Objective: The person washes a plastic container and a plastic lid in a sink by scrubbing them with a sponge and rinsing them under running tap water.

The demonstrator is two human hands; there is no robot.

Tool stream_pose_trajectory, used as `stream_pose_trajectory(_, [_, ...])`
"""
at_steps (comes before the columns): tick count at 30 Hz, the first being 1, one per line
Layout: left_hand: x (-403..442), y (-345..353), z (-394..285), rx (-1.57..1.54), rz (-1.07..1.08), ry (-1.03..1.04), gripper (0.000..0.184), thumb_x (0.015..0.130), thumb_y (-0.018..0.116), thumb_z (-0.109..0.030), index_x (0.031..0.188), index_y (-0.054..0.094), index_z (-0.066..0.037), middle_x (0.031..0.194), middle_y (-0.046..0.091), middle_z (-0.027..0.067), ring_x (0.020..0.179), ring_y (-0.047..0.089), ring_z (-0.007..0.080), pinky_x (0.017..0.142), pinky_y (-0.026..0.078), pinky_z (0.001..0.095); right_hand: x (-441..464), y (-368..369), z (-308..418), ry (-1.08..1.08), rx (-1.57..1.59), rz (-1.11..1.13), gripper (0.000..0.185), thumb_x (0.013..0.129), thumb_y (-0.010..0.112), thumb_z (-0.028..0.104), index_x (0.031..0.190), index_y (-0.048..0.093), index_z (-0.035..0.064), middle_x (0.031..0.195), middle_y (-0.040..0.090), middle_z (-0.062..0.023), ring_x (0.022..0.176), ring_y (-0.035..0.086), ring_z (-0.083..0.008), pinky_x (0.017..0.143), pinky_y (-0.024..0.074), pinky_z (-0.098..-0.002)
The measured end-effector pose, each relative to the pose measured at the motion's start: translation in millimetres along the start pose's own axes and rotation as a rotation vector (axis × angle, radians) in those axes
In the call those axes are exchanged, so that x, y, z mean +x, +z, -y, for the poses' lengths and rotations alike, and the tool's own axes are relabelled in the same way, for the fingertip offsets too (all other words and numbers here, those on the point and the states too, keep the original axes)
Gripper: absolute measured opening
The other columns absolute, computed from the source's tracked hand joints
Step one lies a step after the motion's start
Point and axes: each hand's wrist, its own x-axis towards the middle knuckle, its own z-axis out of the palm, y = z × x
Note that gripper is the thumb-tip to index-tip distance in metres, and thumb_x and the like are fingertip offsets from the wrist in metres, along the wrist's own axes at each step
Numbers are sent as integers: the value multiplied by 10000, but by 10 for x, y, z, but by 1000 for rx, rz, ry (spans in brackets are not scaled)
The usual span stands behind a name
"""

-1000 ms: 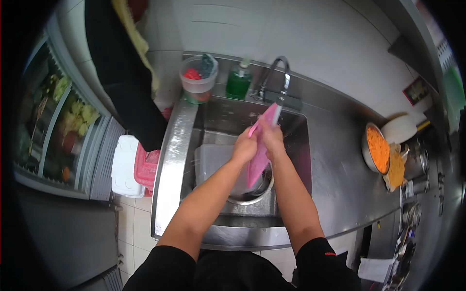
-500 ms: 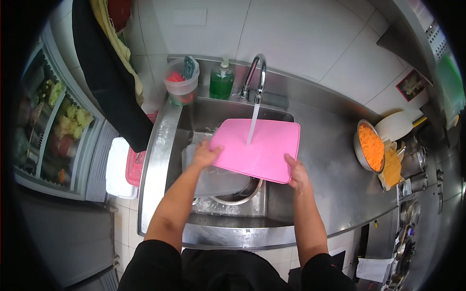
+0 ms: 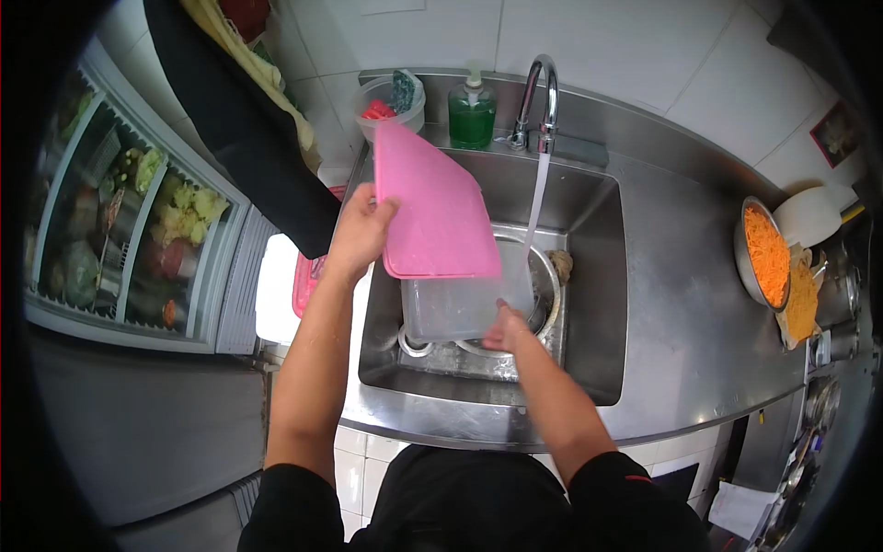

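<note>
My left hand (image 3: pixel 361 237) is closed on the left edge of a pink rectangular plastic lid (image 3: pixel 432 207), which is tilted up above the left side of the sink. Below it, a translucent plastic container (image 3: pixel 451 308) rests in the sink, partly covered by the lid. My right hand (image 3: pixel 504 329) is at the container's right front edge, away from the lid. Motion smears its fingers, so I cannot tell whether they grip the container. Water (image 3: pixel 537 198) runs from the faucet (image 3: pixel 546 101) into the sink, to the right of the lid.
A round metal pan (image 3: pixel 555 317) and a brownish scrubber (image 3: pixel 559 266) lie in the sink (image 3: pixel 593 304). Behind stand a green soap bottle (image 3: pixel 472 115) and a tub with sponges (image 3: pixel 368 92). A bowl of shredded orange food (image 3: pixel 766 258) stands on the right counter. A glass-fronted fridge (image 3: pixel 138 212) is at left.
The pink lid has moved left out of the water stream and tilted up. My right hand has let go of it and moved down to the container's edge. The view has shifted too.
</note>
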Motion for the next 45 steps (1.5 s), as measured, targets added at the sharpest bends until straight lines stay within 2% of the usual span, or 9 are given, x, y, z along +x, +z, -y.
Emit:
stream_pose_trajectory(4, [-240,-170,-6,1,-85,149,223,962,574,-124,1128,529,18,947,643,91,844,608,122,749,486,269,482,575,-524,434,513,60,960,880,294,781,1560,101,131,1521,185,-326,1380,292,-487,1117,246,-628])
stream_pose_trajectory(7, [-484,-321,-73,81,-136,231,214,975,566,-130,1125,523,16,954,641,91,843,607,113,732,491,263,369,876,-612,377,821,62,1054,816,196,869,1568,83,140,1546,147,-330,1436,194,-463,1156,132,-606])
stream_pose_trajectory(10, [-636,-524,-128,84,-183,274,209,985,557,-138,1129,520,10,949,639,87,824,606,103,709,493,254,514,1004,-711,177,1095,218,987,859,194,823,1567,111,141,1611,169,-149,1451,204,-410,1132,155,-625])
stream_pose_trajectory(18, [-847,-869,-491,160,-197,356,216,993,563,-180,1112,530,-2,902,599,42,754,549,74,656,454,239,433,1287,-538,115,1352,119,1095,774,171,899,1576,78,158,1607,126,-177,1489,71,-383,1145,20,-654])
stream_pose_trajectory(22, [-1024,-1017,-689,546,-284,604,224,1000,562,-206,1085,525,-2,899,566,38,797,514,94,717,432,254,718,1431,-619,251,1393,113,1061,771,152,898,1546,201,175,1548,212,-203,1394,255,-372,1121,155,-605])
stream_pose_trajectory(24, [-1092,-1101,-583,495,-268,463,211,1002,559,-195,1078,520,-3,908,550,39,832,501,106,760,424,261,656,1462,-605,226,1414,72,1087,751,158,913,1471,330,118,1376,395,-180,1193,406,-329,1053,290,-520])
stream_pose_trajectory(30, [-1031,-1386,-302,466,-304,386,158,1019,516,-167,1051,522,-12,926,522,34,874,469,108,812,409,265,802,1443,-636,220,1476,148,1016,770,201,899,1417,425,147,1326,492,-120,1201,463,-293,1027,354,-528])
stream_pose_trajectory(36, [-1066,-1469,-456,513,-283,490,219,1026,510,-218,1047,534,-1,939,518,51,875,464,137,836,402,284,393,1351,-222,5,1687,132,655,969,221,635,1341,473,158,1383,492,-93,1247,489,-299,1016,432,-533])
stream_pose_trajectory(45, [-875,-1807,-488,551,-330,561,274,1024,508,-244,1078,541,22,960,536,97,891,508,183,838,417,314,-209,400,-460,-257,1223,38,469,1058,265,414,1344,453,93,1258,559,-132,1079,597,-319,940,489,-575])
